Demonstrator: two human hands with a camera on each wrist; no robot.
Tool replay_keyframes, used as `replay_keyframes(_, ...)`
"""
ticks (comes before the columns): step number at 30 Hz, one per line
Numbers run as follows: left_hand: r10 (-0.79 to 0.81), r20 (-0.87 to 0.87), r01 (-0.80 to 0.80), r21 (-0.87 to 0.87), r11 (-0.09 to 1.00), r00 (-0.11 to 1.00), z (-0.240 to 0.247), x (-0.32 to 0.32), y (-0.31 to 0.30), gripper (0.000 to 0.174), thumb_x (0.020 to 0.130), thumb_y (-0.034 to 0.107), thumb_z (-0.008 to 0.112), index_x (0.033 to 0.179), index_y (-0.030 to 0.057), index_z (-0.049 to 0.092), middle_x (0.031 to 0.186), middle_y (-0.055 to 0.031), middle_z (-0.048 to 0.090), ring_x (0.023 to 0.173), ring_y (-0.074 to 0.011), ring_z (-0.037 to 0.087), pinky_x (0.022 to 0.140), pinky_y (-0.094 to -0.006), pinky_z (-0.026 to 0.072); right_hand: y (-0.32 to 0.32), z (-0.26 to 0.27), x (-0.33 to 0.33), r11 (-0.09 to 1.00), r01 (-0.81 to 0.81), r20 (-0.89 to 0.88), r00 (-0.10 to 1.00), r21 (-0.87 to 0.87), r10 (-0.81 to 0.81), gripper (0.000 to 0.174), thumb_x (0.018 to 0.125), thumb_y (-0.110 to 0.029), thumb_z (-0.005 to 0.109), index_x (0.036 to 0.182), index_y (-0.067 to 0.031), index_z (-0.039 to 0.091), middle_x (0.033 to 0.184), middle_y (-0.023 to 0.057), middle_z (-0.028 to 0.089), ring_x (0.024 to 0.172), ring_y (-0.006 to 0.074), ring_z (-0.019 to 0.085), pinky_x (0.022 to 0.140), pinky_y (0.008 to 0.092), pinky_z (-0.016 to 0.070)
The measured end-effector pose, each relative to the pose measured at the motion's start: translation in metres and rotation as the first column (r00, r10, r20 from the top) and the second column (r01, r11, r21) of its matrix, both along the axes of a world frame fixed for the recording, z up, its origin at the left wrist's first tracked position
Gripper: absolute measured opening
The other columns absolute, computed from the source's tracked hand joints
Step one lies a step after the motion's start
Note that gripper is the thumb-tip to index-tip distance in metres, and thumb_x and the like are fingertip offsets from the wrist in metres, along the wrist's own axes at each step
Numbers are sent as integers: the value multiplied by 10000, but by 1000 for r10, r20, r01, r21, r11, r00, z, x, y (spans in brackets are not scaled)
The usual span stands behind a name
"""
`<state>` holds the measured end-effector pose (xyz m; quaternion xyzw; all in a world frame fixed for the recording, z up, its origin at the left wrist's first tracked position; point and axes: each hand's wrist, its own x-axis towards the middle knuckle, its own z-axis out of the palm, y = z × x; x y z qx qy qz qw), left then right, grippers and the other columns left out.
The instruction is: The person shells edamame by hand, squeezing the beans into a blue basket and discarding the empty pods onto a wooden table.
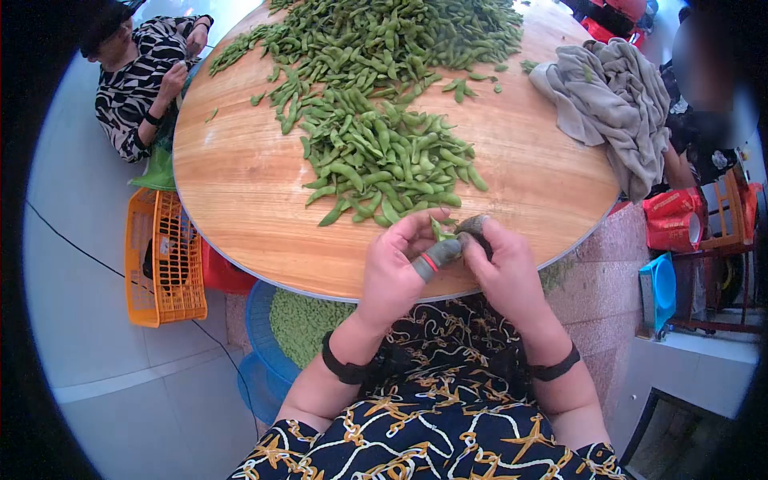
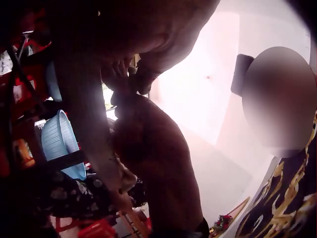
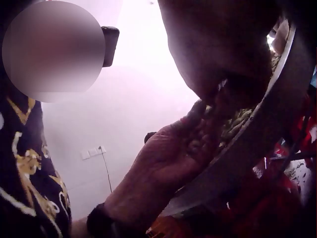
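At the near table edge, both hands meet over a green soybean pod (image 1: 441,232). My left hand (image 1: 392,268) holds it between curled fingers and a thumb wearing a grey cover with a red band (image 1: 430,262). My right hand (image 1: 506,272) pinches at the pod's other end, with a dark cover (image 1: 474,227) on a finger. Just beyond the hands lies a heap of soybean pods (image 1: 384,160) on the round wooden table (image 1: 248,200). In the wrist views the left hand (image 2: 143,124) and right hand (image 3: 168,153) are dark, and their fingers largely hide the pod.
Below the table edge stands a blue basin (image 1: 258,312) with shelled green beans (image 1: 308,324). An orange crate (image 1: 164,260) is at the left, near a seated person (image 1: 148,80). A grey cloth (image 1: 612,104) lies on the table's right side. Another blue basin (image 1: 658,292) stands at the right.
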<state>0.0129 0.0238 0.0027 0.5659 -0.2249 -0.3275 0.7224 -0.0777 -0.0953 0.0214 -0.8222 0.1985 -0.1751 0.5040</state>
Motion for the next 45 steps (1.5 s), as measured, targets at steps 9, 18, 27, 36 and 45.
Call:
replay_keyframes(9, -192, -551, 3, -325, 946, 813, 11, 3, 0, 366, 879, 17, 447, 1245, 25, 441, 875, -11, 553, 677, -67, 527, 509, -181, 414, 1, 3, 6, 992, -1, -14, 1000, 124, 3, 162, 816, -124, 554, 821, 35, 579, 626, 159, 574, 541, 230, 554, 532, 335, 434)
replay_keyframes(18, -242, -60, 242, -8, 970, 968, 22, -21, 7, 447, 855, 65, 532, 1273, 66, 371, 733, 27, 523, 651, -34, 459, 576, -180, 364, -24, 21, -29, 735, -242, 60, 962, 633, 265, 242, 886, -200, 548, 1073, -48, 518, 742, -68, 471, 575, 28, 414, 484, 186, 339)
replay_keyframes(27, -101, 680, 110, 29, 993, 727, 8, -33, 5, 382, 823, 78, 578, 1194, 40, 495, 856, -102, 636, 747, -170, 618, 668, -258, 467, -3, 1, -27, 271, -178, 171, 984, 946, 50, 157, 869, -154, 560, 993, -83, 495, 612, -65, 432, 419, 9, 331, 367, 153, 250)
replay_keyframes(36, 21, 499, 17, -73, 997, 866, -1, -41, 3, 196, 832, 28, 517, 1027, 12, 520, 883, -102, 627, 773, -175, 622, 686, -278, 491, 1, -3, -17, 83, -179, 185, 981, 980, -66, 121, 852, -88, 532, 964, -74, 489, 544, -51, 422, 375, 30, 331, 343, 160, 244)
replay_keyframes(45, 134, -419, -220, -165, 961, 898, 10, -19, 12, 41, 915, 112, 410, 931, 102, 447, 785, -31, 481, 586, -55, 409, 452, -154, 300, -44, 20, -16, 916, -400, -8, 916, 31, 400, 183, 799, -134, 603, 949, -30, 600, 689, 113, 619, 633, 202, 611, 619, 309, 477)
